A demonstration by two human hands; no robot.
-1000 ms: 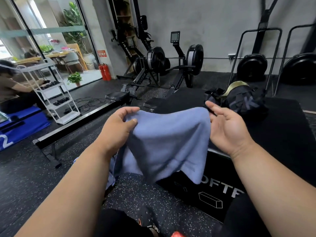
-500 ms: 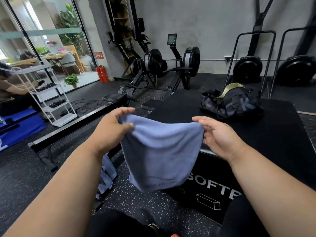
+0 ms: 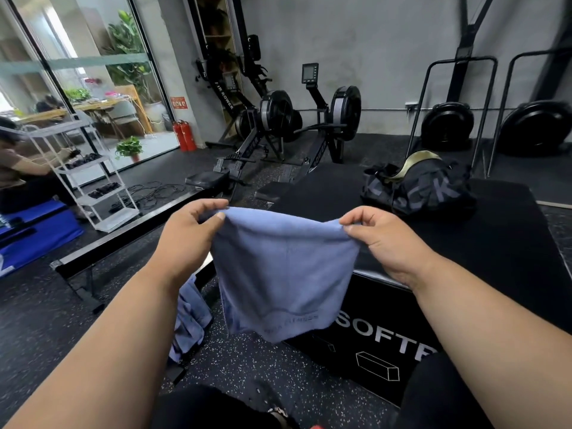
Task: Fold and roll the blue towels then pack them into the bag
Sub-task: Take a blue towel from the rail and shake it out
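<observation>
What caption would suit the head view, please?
Both hands, left and right, pinch a blue towel up before the bag.

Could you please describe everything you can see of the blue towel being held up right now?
The blue towel looks like soft terry cloth, apparently doubled over, and hangs free in the air in front of the black soft box. The left hand and right hand each pinch one top corner, so the upper edge sags slightly between them. Faint lettering runs near its lower hem. Nothing else touches it.
</observation>
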